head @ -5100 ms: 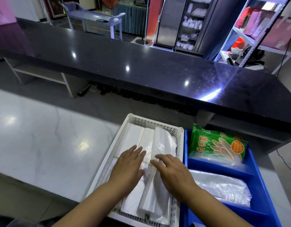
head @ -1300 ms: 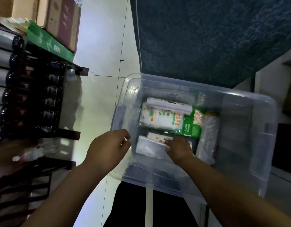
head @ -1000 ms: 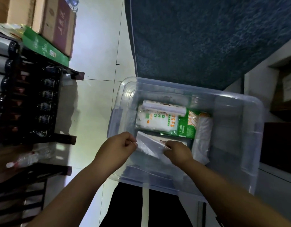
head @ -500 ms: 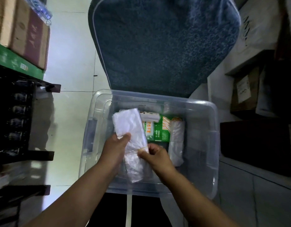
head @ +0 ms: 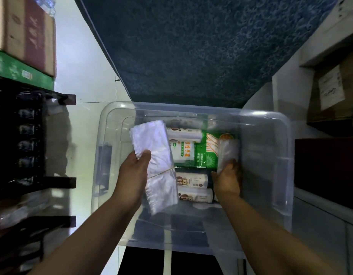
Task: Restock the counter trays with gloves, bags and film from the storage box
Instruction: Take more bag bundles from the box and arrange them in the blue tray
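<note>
A clear plastic storage box (head: 271,124) stands on the floor below me. My left hand (head: 135,175) holds a banded bundle of clear plastic bags (head: 153,153) above the box's left side. My right hand (head: 228,179) is down inside the box, its fingers closing on the near end of a second clear bag bundle (head: 227,151) at the right. Green glove packs (head: 206,153) lie in the middle, with a white pack (head: 181,149) partly behind the held bundle. White film rolls (head: 193,179) lie between my hands.
A dark blue mat (head: 191,46) covers the floor beyond the box. A black rack of bottles (head: 26,135) stands on the left, with cardboard cartons (head: 28,36) on top. On the right are a cardboard box (head: 334,92) and a dark cabinet (head: 326,169).
Half a second ago both hands held the bag bundle over the box. Now the left hand alone holds it, and the right hand has dropped to the bundle at the box's right.
</note>
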Tool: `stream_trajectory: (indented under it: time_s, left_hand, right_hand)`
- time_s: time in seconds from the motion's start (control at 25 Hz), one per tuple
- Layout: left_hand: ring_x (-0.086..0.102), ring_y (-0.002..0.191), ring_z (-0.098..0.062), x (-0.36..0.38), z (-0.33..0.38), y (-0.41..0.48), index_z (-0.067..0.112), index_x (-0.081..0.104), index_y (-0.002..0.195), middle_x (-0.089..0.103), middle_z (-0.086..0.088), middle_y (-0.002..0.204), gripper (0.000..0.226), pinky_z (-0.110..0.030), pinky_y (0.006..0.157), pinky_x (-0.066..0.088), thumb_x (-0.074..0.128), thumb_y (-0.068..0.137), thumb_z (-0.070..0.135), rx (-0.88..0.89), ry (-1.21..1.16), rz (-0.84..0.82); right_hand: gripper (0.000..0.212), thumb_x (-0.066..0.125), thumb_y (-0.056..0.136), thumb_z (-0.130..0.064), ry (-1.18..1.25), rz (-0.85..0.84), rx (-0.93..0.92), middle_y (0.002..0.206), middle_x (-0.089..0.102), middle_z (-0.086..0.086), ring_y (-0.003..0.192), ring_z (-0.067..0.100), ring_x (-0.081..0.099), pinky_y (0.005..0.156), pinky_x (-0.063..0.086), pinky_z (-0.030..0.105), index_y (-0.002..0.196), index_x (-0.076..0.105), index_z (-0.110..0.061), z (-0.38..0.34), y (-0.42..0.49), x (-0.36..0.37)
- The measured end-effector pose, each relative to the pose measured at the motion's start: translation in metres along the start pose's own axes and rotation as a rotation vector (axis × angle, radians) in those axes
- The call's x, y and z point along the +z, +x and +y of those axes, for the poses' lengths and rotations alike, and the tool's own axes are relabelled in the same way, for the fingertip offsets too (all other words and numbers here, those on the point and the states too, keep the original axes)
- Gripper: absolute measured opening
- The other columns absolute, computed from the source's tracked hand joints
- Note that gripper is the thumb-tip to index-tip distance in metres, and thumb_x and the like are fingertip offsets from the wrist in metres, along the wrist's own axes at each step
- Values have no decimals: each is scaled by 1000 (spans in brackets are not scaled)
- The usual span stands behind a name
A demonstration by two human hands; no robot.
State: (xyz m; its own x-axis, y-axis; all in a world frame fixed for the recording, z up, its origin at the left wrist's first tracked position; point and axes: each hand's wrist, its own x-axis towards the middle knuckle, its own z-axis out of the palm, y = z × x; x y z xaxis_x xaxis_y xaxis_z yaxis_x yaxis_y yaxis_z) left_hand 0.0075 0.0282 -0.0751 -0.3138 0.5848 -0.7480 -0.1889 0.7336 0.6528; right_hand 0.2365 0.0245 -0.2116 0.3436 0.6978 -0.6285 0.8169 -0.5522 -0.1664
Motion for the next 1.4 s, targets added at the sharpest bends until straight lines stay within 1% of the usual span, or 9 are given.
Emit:
stream_trajectory:
  time_s: [0.12, 0.32, 0.52, 0.64, 0.8, 0.92, 1.16, 1.28, 1.4]
  left_hand:
    - [72, 85, -14, 3, -2, 6, 28, 66, 98, 75, 5, 96, 17, -25, 64, 52, 50, 93, 32, -10, -4, 16]
    - [72, 81, -10, 1, -3, 10, 29, 66, 92, 75, 11, 88, 18, -22, 60, 51, 49, 94, 32, -21, 19, 20]
    - [71, 80, -10, 1, 2, 1, 34, 65, 91, 75, 12, 88, 18, -26, 63, 50, 47, 94, 36, -7, 60, -22]
    - [70, 81, -8, 1, 11, -11, 40, 67, 86, 74, 17, 87, 20, -27, 65, 51, 48, 93, 37, 2, 67, -41]
    - [63, 100, -26, 3, 28, -32, 28, 64, 91, 69, -2, 107, 16, -49, 93, 49, 50, 90, 35, 1, 96, -51]
    - [59, 104, -40, 1, 47, -58, 24, 63, 90, 67, -11, 107, 17, -58, 96, 45, 50, 88, 34, 2, 37, -91]
    - [71, 83, -21, -15, 97, -127, 24, 66, 94, 75, -5, 92, 28, -32, 69, 53, 41, 95, 37, 102, -91, -233]
    - [70, 90, -18, -30, 114, -162, 25, 64, 104, 74, -2, 96, 37, -35, 78, 54, 37, 94, 49, 168, -149, -381]
    - [70, 83, -13, -34, 119, -190, 30, 61, 94, 73, 4, 87, 11, -39, 78, 54, 55, 89, 37, 276, -92, -457]
  right_hand:
    - [91, 71, 76, -32, -159, 49, 23, 140, 32, 28, 125, 42, 33, 102, 33, 50, 141, 18, 3, -3, 5, 15]
    - [48, 42, 89, 0, -227, 209, -23, 124, 46, 30, 111, 42, 45, 88, 41, 49, 135, 31, 5, -1, 7, 20]
    - [57, 50, 82, 9, 104, 123, -3, 128, 51, 23, 114, 40, 52, 94, 45, 47, 135, 37, -7, 8, 0, -3]
    - [51, 46, 81, 10, 252, 96, 26, 114, 64, 24, 102, 40, 61, 89, 49, 44, 128, 46, -10, 1, -16, -33]
    - [52, 48, 80, 9, 365, 121, -147, 103, 69, 15, 89, 35, 66, 72, 51, 30, 126, 48, -18, -35, -74, -80]
    - [58, 47, 80, 7, 420, 189, -342, 110, 68, 13, 93, 34, 66, 79, 56, 37, 129, 45, -23, -74, -142, -115]
    - [56, 48, 91, -11, 228, 282, -611, 144, 46, 8, 130, 19, 45, 107, 33, 23, 144, 30, -16, -125, -251, -149]
    - [56, 47, 93, -17, 147, 378, -618, 151, 35, 10, 137, 21, 33, 114, 27, 29, 145, 26, -11, -130, -289, -159]
    - [60, 41, 94, -25, 80, 421, -576, 156, 21, 6, 140, 20, 21, 116, 23, 33, 148, 14, -17, -124, -319, -166]
